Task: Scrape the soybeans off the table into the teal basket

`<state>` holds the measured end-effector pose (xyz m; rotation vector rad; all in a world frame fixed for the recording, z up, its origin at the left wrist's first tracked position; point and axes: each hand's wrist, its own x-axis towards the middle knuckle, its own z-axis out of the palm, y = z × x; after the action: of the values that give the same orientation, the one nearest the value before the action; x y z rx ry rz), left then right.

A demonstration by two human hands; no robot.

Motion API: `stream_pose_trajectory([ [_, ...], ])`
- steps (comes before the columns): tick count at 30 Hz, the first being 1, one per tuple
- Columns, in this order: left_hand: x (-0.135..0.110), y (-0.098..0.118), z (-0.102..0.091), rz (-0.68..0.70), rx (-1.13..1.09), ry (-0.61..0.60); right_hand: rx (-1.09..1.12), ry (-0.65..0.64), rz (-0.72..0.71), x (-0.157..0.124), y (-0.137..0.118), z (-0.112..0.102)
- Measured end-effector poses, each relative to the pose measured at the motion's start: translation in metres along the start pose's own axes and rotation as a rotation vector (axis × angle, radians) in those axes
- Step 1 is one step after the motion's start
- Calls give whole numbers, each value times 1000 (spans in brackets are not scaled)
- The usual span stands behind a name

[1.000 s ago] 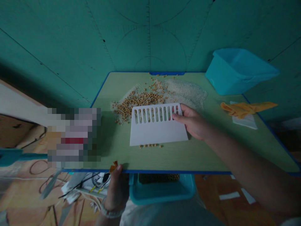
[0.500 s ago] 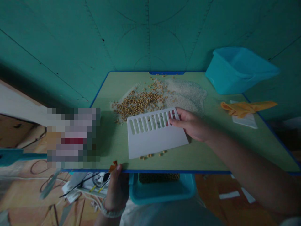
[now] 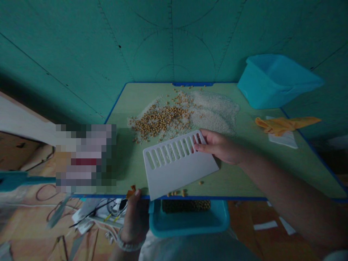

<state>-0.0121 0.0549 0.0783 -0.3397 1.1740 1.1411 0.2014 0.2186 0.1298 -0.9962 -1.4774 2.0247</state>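
Note:
My right hand (image 3: 214,146) is closed on the right end of a white slotted plastic scraper (image 3: 179,172), thumb on top and fingers behind the slots. The scraper leans over the near part of the table, its lower left corner at the front edge. Several loose soybeans (image 3: 174,194) lie by its lower side. Beyond it spreads a heap of soybeans (image 3: 160,121) beside white rice-like grains (image 3: 214,108). My left hand (image 3: 133,214) grips the table's front edge, its thumb by an orange scrap (image 3: 131,192); its other fingers are hidden below. Under the edge, a blue tray (image 3: 190,226) contains soybeans.
A blue bin (image 3: 272,83) stands at the back right corner. An orange cloth (image 3: 282,127) lies on a white sheet (image 3: 285,140) at the right edge. A blurred-out object (image 3: 87,156) is at the left. Cables and a power strip (image 3: 106,221) lie below left.
My right hand has drawn the scraper toward the front edge, its left end dipping most. The soybeans by it have shifted nearer the edge. The tray has moved slightly right; my left hand has stayed.

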Motion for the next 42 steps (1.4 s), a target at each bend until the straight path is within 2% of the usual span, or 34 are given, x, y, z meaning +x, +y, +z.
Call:
stream_pose_trajectory([
  [5,1,-2,-4,38,-17,0,-14,-12,-18,0,1,-1],
  [12,-6,-2,14,88,-49,76,1,-13,-23,0,0,-1],
  [16,-8,-2,19,139,-66,139,37,50,-84,1,0,-5],
  [20,-5,-3,16,192,-34,123,67,203,-196,3,-10,-14],
  [23,-1,-2,10,228,0,61,48,388,-343,0,-28,-27],
  [26,3,-1,4,195,21,-28,38,588,-529,-13,-42,-40],
  [28,4,-1,2,182,25,-84,39,694,-568,-28,-43,-45],
  [32,6,-1,0,224,17,-123,87,852,-488,-65,-18,-46],
  [34,8,-2,-1,246,-1,-120,138,919,-383,-83,1,-43],
  [38,11,-5,-1,242,-17,-115,123,882,-254,-109,34,-32],
  [42,7,-4,2,209,-18,-146,98,814,-226,-111,44,-10],
])
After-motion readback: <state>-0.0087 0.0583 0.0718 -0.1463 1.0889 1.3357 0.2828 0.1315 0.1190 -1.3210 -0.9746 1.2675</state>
